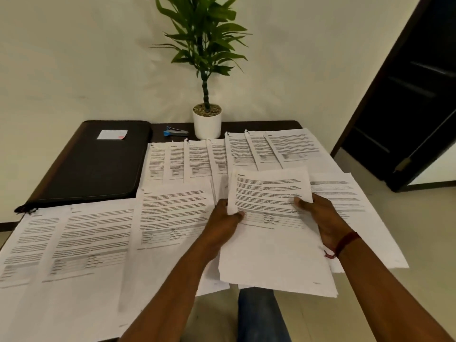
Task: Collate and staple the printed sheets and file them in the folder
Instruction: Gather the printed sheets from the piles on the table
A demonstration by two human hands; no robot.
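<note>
A dark table (259,125) against a pale wall (74,58), near a dark door (407,107), holds a black folder (98,164), blue stapler (175,132) and rows of printed sheets (197,156). The left hand (223,222) and right hand (320,215) each pinch a white, text-filled stack (271,193) at its near edge.

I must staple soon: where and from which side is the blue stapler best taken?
Pinch the blue stapler across its long sides, mid-body, from above. It lies flat, lengthwise left to right; the white pot crowds its right end, the folder its left.
</note>
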